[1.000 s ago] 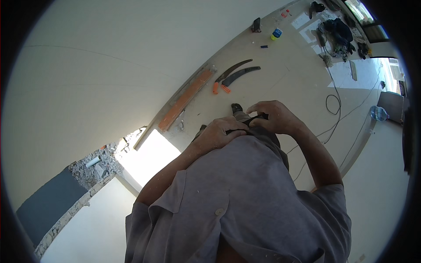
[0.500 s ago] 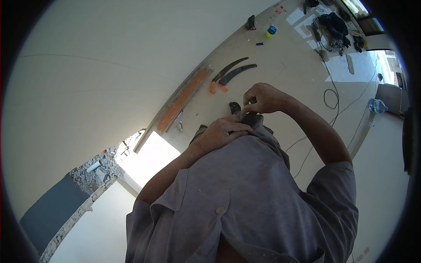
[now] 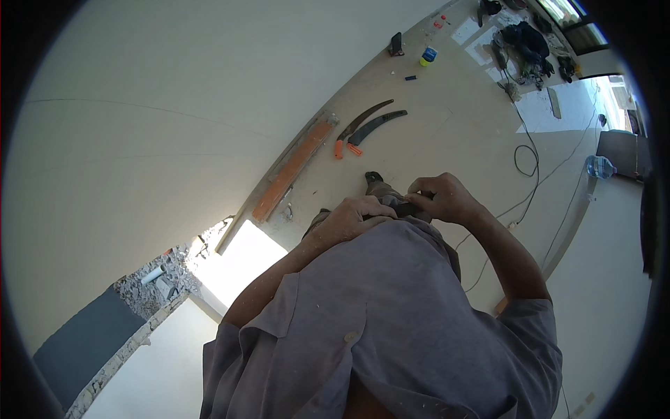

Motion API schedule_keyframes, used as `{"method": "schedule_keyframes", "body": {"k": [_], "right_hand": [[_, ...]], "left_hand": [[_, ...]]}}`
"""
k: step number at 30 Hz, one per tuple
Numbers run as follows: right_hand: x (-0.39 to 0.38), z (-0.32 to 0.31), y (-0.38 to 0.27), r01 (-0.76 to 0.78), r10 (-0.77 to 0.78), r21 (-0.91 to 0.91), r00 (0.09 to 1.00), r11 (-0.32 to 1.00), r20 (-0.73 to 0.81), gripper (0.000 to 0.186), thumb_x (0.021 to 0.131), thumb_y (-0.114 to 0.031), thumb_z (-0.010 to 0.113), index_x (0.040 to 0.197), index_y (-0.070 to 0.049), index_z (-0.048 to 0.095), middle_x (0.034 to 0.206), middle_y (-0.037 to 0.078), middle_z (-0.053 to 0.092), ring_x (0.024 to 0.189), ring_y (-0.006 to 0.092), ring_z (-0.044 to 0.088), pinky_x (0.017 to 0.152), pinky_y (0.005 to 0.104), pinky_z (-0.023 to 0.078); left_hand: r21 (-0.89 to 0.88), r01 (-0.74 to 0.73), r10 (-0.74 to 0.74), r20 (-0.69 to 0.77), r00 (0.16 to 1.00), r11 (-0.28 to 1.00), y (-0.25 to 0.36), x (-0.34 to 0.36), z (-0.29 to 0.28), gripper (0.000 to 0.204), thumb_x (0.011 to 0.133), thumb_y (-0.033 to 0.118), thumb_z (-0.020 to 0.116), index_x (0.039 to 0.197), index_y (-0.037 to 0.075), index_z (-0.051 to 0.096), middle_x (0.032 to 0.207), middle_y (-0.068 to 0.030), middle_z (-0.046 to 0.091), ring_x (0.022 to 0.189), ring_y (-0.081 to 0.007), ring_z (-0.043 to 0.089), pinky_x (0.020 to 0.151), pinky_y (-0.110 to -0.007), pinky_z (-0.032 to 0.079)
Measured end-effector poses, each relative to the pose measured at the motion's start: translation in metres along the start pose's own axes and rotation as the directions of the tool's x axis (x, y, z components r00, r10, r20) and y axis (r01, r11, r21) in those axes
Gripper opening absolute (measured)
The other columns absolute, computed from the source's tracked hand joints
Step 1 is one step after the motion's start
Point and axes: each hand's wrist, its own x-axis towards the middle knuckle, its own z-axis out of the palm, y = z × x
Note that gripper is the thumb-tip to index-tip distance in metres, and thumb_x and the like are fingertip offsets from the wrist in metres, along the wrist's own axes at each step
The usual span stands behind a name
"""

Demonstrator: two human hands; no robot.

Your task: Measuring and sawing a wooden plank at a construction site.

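Note:
Both my hands are at my waist, at the lower edge of my grey shirt (image 3: 391,279). My left hand (image 3: 354,218) is closed against the hem, its fingertips curled and partly hidden; what they grip cannot be seen. My right hand (image 3: 448,200) has its thumb and fingers pinched on a dark, strap-like piece (image 3: 406,208) at the front of the waist. That piece lies between the two hands, and its exact kind does not show. Beyond the hands, a dark shoe (image 3: 374,177) shows on the floor.
Two curved saw blades with orange ends (image 3: 377,129) lie ahead on the floor. Beside the wall is an orange-brown board (image 3: 293,171). A dark cable (image 3: 528,157) and a large clear water bottle (image 3: 599,167) are at right. Broken masonry (image 3: 164,279) is at left.
My right hand has come down and to the right, closer to the shirt hem. My left hand has shifted only slightly, its fingers more curled. The dark piece between them shows more.

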Motion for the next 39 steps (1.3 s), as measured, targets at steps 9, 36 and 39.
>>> {"method": "schedule_keyframes", "body": {"k": [9,36,39], "right_hand": [[0.098,0.0,-0.014,0.433,-0.429,-0.232,0.9,0.871,0.07,0.014,0.081,-0.021,0.067,0.084,-0.006,0.067,0.059,0.007,0.061,0.049,0.0179,0.056,0.05,0.0314,0.044],[0.032,-0.001,-0.008,0.019,-0.037,0.124,0.988,0.992,0.148,0.026,0.078,-0.02,0.068,0.099,-0.005,0.071,0.091,0.012,0.07,0.084,0.0214,0.066,0.08,0.0329,0.05],[0.04,-0.004,-0.009,0.015,-0.043,0.16,0.983,0.987,0.176,0.023,0.078,-0.019,0.069,0.096,-0.004,0.071,0.087,0.011,0.071,0.08,0.0204,0.066,0.078,0.0316,0.05]], "left_hand": [[0.043,0.067,-0.066,-0.022,0.998,0.997,0.0,-0.006,-0.002,0.018,0.086,0.018,0.065,0.099,0.008,0.071,0.088,-0.01,0.065,0.088,-0.0198,0.062,0.081,-0.032,0.048],[0.292,0.256,-0.233,-0.113,0.966,0.921,0.025,-0.02,-0.007,0.041,0.081,0.027,0.068,0.11,-0.001,0.062,0.097,-0.0193,0.067,0.093,-0.0287,0.065,0.085,-0.036,0.049],[0.256,0.252,-0.237,-0.088,0.967,0.933,0.024,-0.018,-0.007,0.042,0.081,0.028,0.069,0.11,-0.001,0.062,0.096,-0.0191,0.067,0.09,-0.0297,0.065,0.083,-0.036,0.05]]}}
